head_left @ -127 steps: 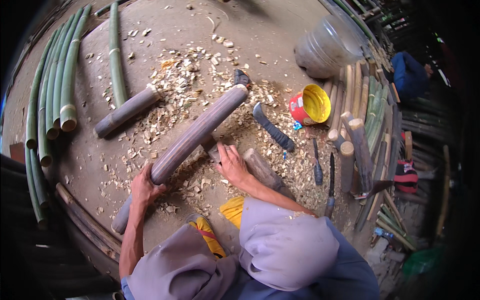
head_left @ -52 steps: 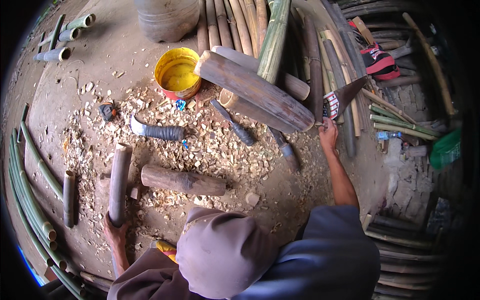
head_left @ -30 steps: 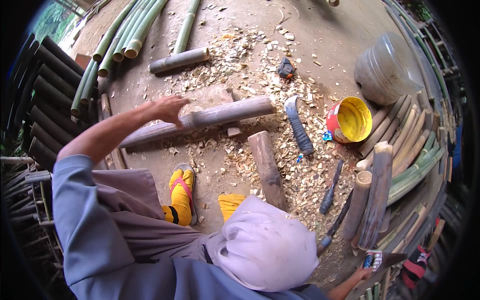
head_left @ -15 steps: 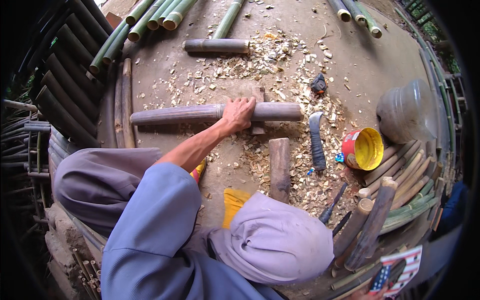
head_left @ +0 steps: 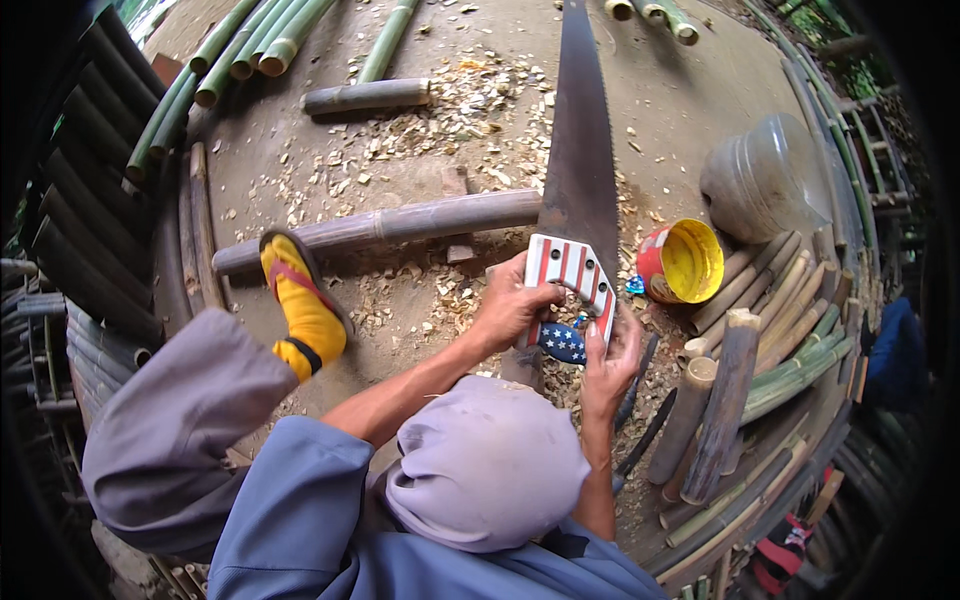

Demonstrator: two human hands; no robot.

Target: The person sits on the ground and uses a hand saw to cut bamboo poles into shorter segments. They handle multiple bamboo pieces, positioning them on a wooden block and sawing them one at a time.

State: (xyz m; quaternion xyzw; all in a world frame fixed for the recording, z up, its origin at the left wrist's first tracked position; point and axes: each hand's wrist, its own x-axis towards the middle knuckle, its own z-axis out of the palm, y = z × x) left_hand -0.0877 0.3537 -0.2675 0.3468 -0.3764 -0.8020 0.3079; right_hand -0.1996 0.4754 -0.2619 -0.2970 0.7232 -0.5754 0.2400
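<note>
They're rocking a baggy blue-grey top [head_left: 290, 500], mauve-grey pants [head_left: 170, 430] bunching up, yellow sock [head_left: 303, 318] sporting a black band [head_left: 297, 353], red-strapped flip-flop [head_left: 338, 309]

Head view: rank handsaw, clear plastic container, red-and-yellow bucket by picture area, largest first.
1. Handsaw, held nearer the camera, which likely enlarges it
2. Clear plastic container
3. Red-and-yellow bucket
True sizes unsure.

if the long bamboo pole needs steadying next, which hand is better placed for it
Probably the left: the left hand is nearer the bamboo pole, while the right hand sits lower and farther right. Both are at the saw handle, so the left would need freeing first.
</note>
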